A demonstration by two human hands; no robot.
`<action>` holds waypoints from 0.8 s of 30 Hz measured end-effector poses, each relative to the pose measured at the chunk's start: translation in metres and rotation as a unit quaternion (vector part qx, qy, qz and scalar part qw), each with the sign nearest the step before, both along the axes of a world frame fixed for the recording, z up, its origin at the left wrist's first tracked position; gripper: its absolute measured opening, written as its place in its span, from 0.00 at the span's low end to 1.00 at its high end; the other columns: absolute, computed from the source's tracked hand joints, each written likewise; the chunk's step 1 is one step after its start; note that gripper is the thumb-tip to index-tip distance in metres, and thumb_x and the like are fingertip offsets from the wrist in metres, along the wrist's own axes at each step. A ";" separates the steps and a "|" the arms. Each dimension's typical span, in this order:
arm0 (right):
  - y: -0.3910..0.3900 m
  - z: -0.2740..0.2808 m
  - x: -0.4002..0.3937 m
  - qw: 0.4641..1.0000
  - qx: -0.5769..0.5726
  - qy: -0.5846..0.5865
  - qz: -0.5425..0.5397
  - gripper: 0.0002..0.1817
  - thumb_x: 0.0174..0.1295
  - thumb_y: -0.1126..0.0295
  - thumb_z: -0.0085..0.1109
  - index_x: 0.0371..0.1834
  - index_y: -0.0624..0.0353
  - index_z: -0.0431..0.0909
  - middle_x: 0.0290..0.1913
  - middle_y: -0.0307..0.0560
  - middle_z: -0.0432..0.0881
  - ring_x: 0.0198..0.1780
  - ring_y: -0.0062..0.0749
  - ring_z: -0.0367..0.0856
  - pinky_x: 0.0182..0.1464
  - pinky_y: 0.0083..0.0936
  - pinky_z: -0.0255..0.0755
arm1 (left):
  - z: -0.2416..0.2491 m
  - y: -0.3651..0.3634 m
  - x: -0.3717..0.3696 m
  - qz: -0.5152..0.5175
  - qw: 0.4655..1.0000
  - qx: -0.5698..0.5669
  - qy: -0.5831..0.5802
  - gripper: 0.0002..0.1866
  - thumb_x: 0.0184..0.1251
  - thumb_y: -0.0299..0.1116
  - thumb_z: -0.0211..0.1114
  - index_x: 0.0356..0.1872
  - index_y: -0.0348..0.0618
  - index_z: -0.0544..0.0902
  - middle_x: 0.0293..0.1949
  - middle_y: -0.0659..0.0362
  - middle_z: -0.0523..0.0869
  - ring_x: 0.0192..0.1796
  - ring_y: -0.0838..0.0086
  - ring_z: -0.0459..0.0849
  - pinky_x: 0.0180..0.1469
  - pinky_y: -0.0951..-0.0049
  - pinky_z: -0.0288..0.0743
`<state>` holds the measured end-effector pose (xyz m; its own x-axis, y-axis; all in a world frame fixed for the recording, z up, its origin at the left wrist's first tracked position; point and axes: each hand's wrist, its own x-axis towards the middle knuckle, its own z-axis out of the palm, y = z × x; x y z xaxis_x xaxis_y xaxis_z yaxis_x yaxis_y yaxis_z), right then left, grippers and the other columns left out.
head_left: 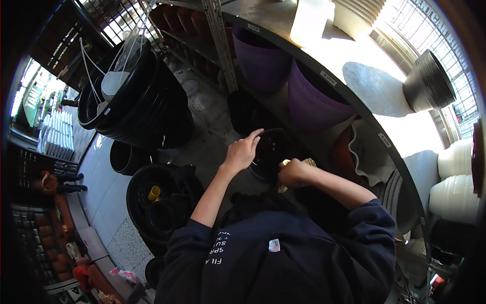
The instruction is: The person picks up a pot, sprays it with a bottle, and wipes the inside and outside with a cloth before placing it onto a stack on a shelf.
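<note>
Below the shelf, my left hand [243,152] rests on the rim of a dark round pot [273,143], its fingers stretched out along the edge. Small light specks show inside the pot. To its right, my right hand [295,172] is closed round something yellowish and pale, mostly hidden by the fingers. The lower part of the pot is lost in shadow.
Stacked large black pots [147,101] stand at the upper left. A black tub [139,202] holds a yellow cup [154,193]. Purple pots [314,101] sit under the curved shelf [369,109]. Another person [50,182] is at the far left.
</note>
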<state>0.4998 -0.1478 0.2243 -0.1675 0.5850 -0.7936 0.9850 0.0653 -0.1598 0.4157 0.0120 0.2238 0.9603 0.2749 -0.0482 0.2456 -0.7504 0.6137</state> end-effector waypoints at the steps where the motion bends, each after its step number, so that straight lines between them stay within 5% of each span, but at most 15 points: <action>1: -0.011 -0.013 -0.008 0.995 0.034 -0.093 0.013 0.16 0.55 0.65 0.51 0.46 0.50 0.80 0.49 0.55 0.78 0.50 0.42 0.79 0.42 0.39 0.76 | -0.003 0.005 0.001 0.016 1.000 0.014 -0.019 0.18 0.72 0.42 0.42 0.60 0.56 0.69 0.35 0.47 0.84 0.37 0.50 0.82 0.40 0.54 0.76; 6: -0.025 0.003 0.011 0.950 0.076 -0.184 -0.240 0.12 0.56 0.66 0.52 0.41 0.49 0.82 0.49 0.50 0.77 0.51 0.41 0.77 0.37 0.39 0.75 | 0.004 0.039 -0.009 0.093 0.994 0.056 0.022 0.19 0.71 0.40 0.43 0.60 0.53 0.69 0.35 0.44 0.84 0.37 0.49 0.83 0.40 0.53 0.76; 9: -0.033 0.030 0.004 0.860 0.373 -0.165 -0.308 0.14 0.53 0.69 0.53 0.43 0.43 0.81 0.48 0.50 0.72 0.45 0.40 0.78 0.36 0.34 0.74 | 0.001 0.044 -0.013 0.065 0.995 0.081 0.003 0.19 0.71 0.40 0.44 0.60 0.52 0.69 0.33 0.44 0.84 0.37 0.49 0.83 0.40 0.52 0.76; 11: -0.023 0.029 -0.005 0.821 0.485 -0.155 -0.257 0.23 0.49 0.72 0.53 0.50 0.35 0.77 0.50 0.48 0.69 0.46 0.39 0.72 0.40 0.33 0.68 | 0.003 0.034 -0.008 0.025 0.997 0.070 0.022 0.19 0.71 0.41 0.43 0.60 0.54 0.70 0.34 0.43 0.83 0.39 0.48 0.81 0.43 0.52 0.75; 13: -0.013 0.015 -0.003 0.816 0.540 -0.156 -0.134 0.24 0.50 0.69 0.53 0.53 0.39 0.74 0.51 0.46 0.69 0.45 0.36 0.70 0.40 0.30 0.66 | 0.017 0.017 0.000 -0.032 0.997 0.051 0.042 0.19 0.70 0.40 0.44 0.60 0.53 0.70 0.35 0.42 0.83 0.39 0.48 0.81 0.43 0.53 0.75; 17: -0.012 -0.076 0.018 0.790 0.369 -0.489 -0.003 0.22 0.57 0.61 0.48 0.56 0.53 0.71 0.56 0.43 0.68 0.51 0.36 0.67 0.45 0.34 0.64 | 0.028 -0.003 0.009 -0.061 0.988 0.018 -0.138 0.17 0.69 0.36 0.49 0.56 0.48 0.72 0.38 0.49 0.84 0.40 0.50 0.82 0.42 0.56 0.76; 22: -0.001 -0.081 -0.010 0.799 0.379 -0.409 -0.224 0.19 0.56 0.63 0.49 0.50 0.57 0.75 0.50 0.50 0.74 0.49 0.38 0.74 0.39 0.32 0.71 | 0.001 -0.006 0.023 -0.027 0.978 -0.003 -0.208 0.10 0.67 0.31 0.53 0.45 0.42 0.77 0.38 0.51 0.84 0.36 0.55 0.83 0.36 0.62 0.80; 24: 0.001 -0.068 -0.018 0.877 0.268 -0.276 -0.287 0.15 0.56 0.64 0.50 0.43 0.57 0.79 0.44 0.49 0.78 0.45 0.37 0.78 0.36 0.29 0.73 | -0.008 -0.012 0.021 -0.016 0.979 -0.011 -0.205 0.09 0.67 0.31 0.53 0.45 0.42 0.77 0.38 0.50 0.84 0.36 0.55 0.83 0.36 0.62 0.79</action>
